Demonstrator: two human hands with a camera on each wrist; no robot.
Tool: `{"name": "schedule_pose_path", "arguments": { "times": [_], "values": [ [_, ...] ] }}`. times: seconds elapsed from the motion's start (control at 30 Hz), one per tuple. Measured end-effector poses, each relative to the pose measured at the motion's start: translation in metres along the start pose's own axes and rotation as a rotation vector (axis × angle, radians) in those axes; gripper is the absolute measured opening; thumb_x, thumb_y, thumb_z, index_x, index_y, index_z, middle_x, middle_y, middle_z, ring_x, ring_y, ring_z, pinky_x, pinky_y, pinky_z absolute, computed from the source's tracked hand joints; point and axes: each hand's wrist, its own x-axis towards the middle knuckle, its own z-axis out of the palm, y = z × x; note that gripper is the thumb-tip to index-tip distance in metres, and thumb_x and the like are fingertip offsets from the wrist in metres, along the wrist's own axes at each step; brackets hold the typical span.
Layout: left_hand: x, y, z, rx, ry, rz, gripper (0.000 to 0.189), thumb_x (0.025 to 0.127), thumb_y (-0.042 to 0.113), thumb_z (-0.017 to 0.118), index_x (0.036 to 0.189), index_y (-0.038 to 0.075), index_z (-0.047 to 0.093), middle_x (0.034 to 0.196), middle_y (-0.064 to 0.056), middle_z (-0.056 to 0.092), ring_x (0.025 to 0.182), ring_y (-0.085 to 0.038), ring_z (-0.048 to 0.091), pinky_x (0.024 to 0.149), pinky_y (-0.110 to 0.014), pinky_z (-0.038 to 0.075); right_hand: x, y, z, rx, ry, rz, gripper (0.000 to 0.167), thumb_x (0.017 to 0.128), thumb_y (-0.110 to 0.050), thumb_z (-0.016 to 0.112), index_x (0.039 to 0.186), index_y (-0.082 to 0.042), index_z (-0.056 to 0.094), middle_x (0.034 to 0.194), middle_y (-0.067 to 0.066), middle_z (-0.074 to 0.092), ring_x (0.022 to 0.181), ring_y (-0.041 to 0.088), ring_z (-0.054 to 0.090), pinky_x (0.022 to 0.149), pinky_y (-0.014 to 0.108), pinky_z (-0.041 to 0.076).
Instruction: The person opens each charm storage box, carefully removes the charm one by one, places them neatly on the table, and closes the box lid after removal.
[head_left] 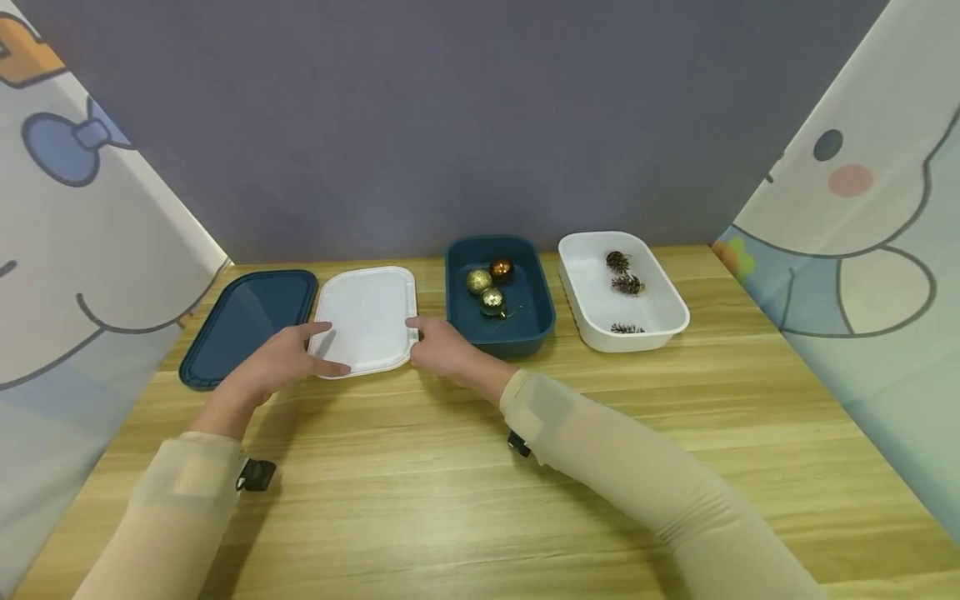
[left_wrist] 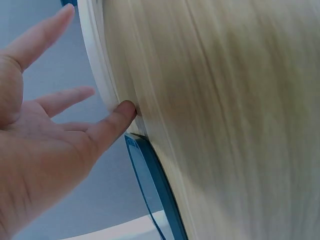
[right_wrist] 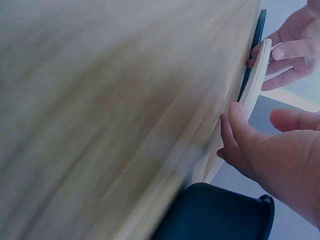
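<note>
A white lid (head_left: 367, 317) lies between my hands on the wooden table. My left hand (head_left: 281, 362) is at its left edge, thumb and fingers spread apart. One fingertip (left_wrist: 127, 107) is right at the lid's rim in the left wrist view, while the thumb stands clear of it. At the right edge is my right hand (head_left: 442, 346). In the right wrist view, its extended fingers (right_wrist: 240, 120) meet the lid's side, with another digit held apart above. A dark blue lid (head_left: 255, 317) lies left of the white one, partly behind my left hand.
Right of the white lid, a dark blue box (head_left: 543, 312) holds gold balls (head_left: 478, 281) and a copper ball (head_left: 501, 268). Beside it, a white box (head_left: 667, 321) contains pine cones (head_left: 627, 285). A grey partition (head_left: 465, 125) rises behind the table; printed panels flank both sides.
</note>
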Motion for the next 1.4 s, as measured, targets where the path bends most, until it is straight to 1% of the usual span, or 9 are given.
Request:
{"name": "schedule_pose_path", "arguments": {
  "times": [0.13,0.37,0.43,0.53,0.6,0.67,0.97,1.27,1.4],
  "values": [
    [0.002,0.002,0.001,0.07,0.005,0.016,0.112,0.086,0.044,0.089,0.165,-0.006,0.027,0.168,-0.041,0.022,0.156,-0.061,0.019,0.122,-0.073,0.029,-0.001,0.001,0.0,-0.02,0.003,0.001,0.074,0.091,0.013,0.048,0.163,-0.006,0.043,0.159,0.017,0.051,0.046,0.01,0.027,0.048,0.024,0.03],
    [0.004,0.002,0.005,0.129,-0.001,0.05,0.11,0.084,0.04,0.091,0.162,-0.009,0.032,0.166,-0.041,0.027,0.155,-0.06,0.023,0.123,-0.073,0.029,-0.004,0.003,0.0,-0.062,0.006,-0.017,0.069,0.094,0.009,0.053,0.161,-0.003,0.044,0.163,0.015,0.049,0.051,0.012,0.032,0.051,0.024,0.032],
    [0.004,0.001,0.007,0.151,-0.004,0.061,0.109,0.084,0.038,0.091,0.162,-0.01,0.033,0.166,-0.041,0.028,0.154,-0.061,0.025,0.123,-0.073,0.029,-0.005,0.004,0.0,-0.086,0.006,-0.019,0.069,0.094,0.007,0.056,0.161,-0.003,0.044,0.165,0.015,0.048,0.061,0.014,0.041,0.055,0.024,0.035],
    [0.004,0.001,0.009,0.171,-0.01,0.066,0.108,0.084,0.038,0.091,0.161,-0.01,0.033,0.166,-0.041,0.027,0.154,-0.061,0.024,0.123,-0.073,0.029,-0.006,0.007,0.001,-0.12,0.008,-0.026,0.07,0.094,0.003,0.061,0.161,-0.003,0.044,0.164,0.015,0.05,0.091,0.021,0.057,0.065,0.025,0.043],
    [0.004,0.001,0.01,0.181,-0.011,0.069,0.107,0.085,0.038,0.091,0.161,-0.011,0.033,0.166,-0.041,0.027,0.154,-0.061,0.024,0.123,-0.073,0.028,-0.006,0.008,0.002,-0.133,0.01,-0.028,0.071,0.093,0.002,0.063,0.161,-0.003,0.045,0.165,0.014,0.05,0.113,0.025,0.057,0.074,0.026,0.046],
    [0.004,0.001,0.011,0.194,-0.012,0.075,0.107,0.085,0.04,0.09,0.161,-0.011,0.033,0.166,-0.041,0.027,0.153,-0.062,0.025,0.123,-0.073,0.029,-0.007,0.008,0.001,-0.141,0.009,-0.031,0.071,0.093,0.001,0.064,0.162,-0.004,0.044,0.165,0.014,0.049,0.125,0.027,0.055,0.081,0.027,0.047],
    [0.007,-0.005,0.012,0.261,-0.029,0.115,0.107,0.088,0.052,0.085,0.161,-0.008,0.035,0.166,-0.045,0.02,0.152,-0.064,0.026,0.12,-0.075,0.031,-0.012,0.005,0.0,-0.135,-0.015,-0.029,0.073,0.092,0.003,0.063,0.162,-0.003,0.043,0.168,0.013,0.045,0.13,0.027,0.052,0.082,0.028,0.046],
    [0.004,-0.003,0.012,0.318,-0.028,0.143,0.108,0.088,0.052,0.084,0.16,-0.011,0.034,0.165,-0.047,0.022,0.149,-0.064,0.032,0.118,-0.074,0.036,-0.016,0.0,0.005,-0.163,-0.013,-0.006,0.076,0.089,0.001,0.066,0.162,-0.003,0.043,0.168,0.013,0.045,0.132,0.026,0.052,0.102,0.032,0.046],
    [0.006,-0.001,0.012,0.341,-0.029,0.146,0.107,0.088,0.05,0.085,0.159,-0.013,0.035,0.164,-0.048,0.023,0.148,-0.064,0.034,0.117,-0.073,0.038,-0.019,-0.001,0.007,-0.185,-0.023,0.017,0.079,0.09,-0.003,0.068,0.164,-0.005,0.041,0.17,0.012,0.043,0.146,0.023,0.048,0.116,0.036,0.045]
  ]
}}
